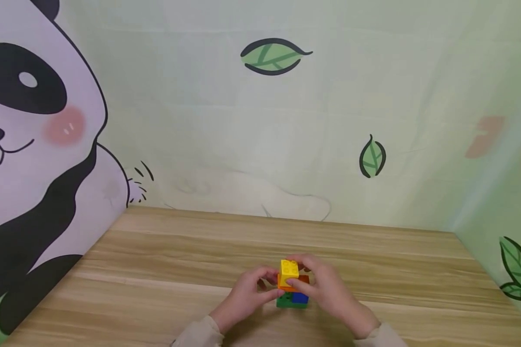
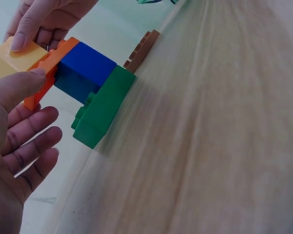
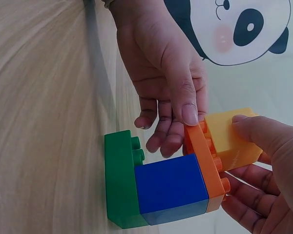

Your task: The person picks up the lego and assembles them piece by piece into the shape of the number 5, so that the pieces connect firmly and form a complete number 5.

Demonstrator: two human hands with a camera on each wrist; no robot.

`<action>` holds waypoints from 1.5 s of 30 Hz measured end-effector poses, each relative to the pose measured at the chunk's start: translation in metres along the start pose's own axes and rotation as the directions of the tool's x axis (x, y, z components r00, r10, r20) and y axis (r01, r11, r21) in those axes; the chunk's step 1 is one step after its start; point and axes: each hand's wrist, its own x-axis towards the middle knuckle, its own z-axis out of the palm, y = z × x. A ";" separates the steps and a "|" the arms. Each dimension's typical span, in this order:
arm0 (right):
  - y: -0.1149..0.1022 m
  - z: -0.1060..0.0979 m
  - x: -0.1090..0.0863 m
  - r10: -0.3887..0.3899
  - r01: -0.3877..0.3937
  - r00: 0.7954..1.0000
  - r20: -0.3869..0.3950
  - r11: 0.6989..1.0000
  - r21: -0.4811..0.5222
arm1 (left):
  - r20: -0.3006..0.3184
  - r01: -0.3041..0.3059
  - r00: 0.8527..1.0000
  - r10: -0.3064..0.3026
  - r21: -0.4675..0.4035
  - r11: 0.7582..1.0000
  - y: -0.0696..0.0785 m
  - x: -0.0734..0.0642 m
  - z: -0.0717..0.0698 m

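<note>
A small tower of toy building bricks stands on the wooden table. At its base lies a green brick (image 3: 119,178), with a blue brick (image 3: 172,189) on one end of it and bare studs at the other. Across the blue brick sits a flat orange brick (image 3: 208,168), which overhangs the bare studs. My right hand (image 1: 330,291) pinches a yellow brick (image 1: 289,271) on top of the orange one, thumb on its near face. With thumb and fingers, my left hand (image 1: 249,291) holds the orange brick's overhanging end.
A brown brick (image 2: 141,51) lies on the table (image 1: 156,250) beyond the green one in the left wrist view. Behind the table hangs a pale green cloth (image 1: 191,120) printed with leaves and a panda (image 1: 82,193).
</note>
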 end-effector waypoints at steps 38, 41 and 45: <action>0.003 0.005 -0.002 -0.095 0.094 0.996 -0.006 0.994 -0.063 | -0.004 0.036 0.999 -0.037 -0.150 0.988 0.005 -0.002 0.002; 0.004 0.005 -0.003 -0.140 0.138 0.990 -0.016 0.986 -0.096 | -0.007 0.040 0.999 -0.042 -0.145 0.989 0.007 -0.002 0.002; 0.005 0.005 -0.002 -0.180 0.176 0.983 -0.022 0.977 -0.123 | -0.010 0.055 0.998 -0.057 -0.138 0.989 0.008 -0.002 0.002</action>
